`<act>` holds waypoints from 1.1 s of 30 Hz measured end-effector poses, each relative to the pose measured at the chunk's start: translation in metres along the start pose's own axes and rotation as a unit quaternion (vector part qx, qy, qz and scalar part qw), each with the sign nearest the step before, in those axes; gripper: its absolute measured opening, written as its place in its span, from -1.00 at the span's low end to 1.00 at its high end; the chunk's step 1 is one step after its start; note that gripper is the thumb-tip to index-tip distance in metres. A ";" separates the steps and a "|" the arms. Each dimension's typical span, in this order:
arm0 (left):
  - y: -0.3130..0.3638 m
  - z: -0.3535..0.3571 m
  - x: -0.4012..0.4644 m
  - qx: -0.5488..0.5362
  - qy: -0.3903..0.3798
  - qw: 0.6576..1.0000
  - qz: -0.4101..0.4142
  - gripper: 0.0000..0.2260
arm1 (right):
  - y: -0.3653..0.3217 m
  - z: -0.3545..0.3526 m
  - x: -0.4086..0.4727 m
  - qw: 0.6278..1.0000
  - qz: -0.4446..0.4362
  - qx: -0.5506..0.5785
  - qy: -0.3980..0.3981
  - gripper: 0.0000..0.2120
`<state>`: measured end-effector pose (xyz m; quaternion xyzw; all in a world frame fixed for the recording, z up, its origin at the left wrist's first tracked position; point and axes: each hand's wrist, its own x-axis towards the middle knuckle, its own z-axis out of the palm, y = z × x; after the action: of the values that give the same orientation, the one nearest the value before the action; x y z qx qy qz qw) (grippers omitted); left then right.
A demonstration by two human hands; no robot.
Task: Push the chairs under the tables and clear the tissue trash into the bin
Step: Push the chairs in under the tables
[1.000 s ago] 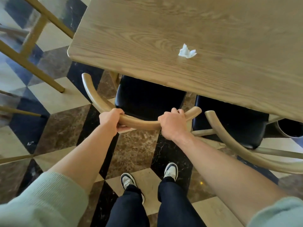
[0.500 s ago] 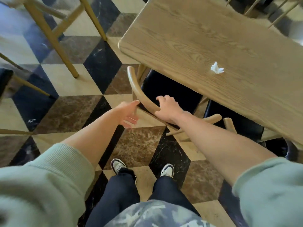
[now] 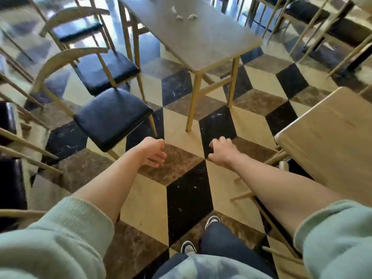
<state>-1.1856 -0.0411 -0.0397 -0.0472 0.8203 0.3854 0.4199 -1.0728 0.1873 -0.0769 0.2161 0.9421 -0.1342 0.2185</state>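
My left hand point(image 3: 154, 153) and my right hand point(image 3: 222, 151) hang over the tiled floor, fingers loosely apart, holding nothing. A wooden table point(image 3: 201, 35) stands ahead with small white tissue scraps point(image 3: 184, 15) on its far part. Left of it, two black-cushioned chairs with curved wooden backs, one nearer point(image 3: 111, 114) and one behind point(image 3: 104, 70), stand pulled out from the table. A third chair point(image 3: 77, 28) stands farther back. At the right edge is the corner of another wooden table point(image 3: 330, 135), with chair legs beneath it.
More black-seated chairs line the left edge point(image 3: 9, 178) and the top right point(image 3: 308, 9). The floor point(image 3: 189, 194) is a black, brown and cream cube pattern, with an open strip between the tables where I stand. No bin is in view.
Both hands have let go of the curved chair back. The view has swung left, away from the first table, onto a second table with pulled-out chairs.
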 end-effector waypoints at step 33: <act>0.054 -0.648 0.511 0.316 0.249 0.915 0.040 -0.29 | -0.709 -0.037 0.561 0.915 -0.137 0.303 -0.227 -0.38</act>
<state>-1.9590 -0.3131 -0.1513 0.0264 0.9785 0.0986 0.1791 -1.8711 -0.2220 -0.1956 0.1046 0.8015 -0.4878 0.3298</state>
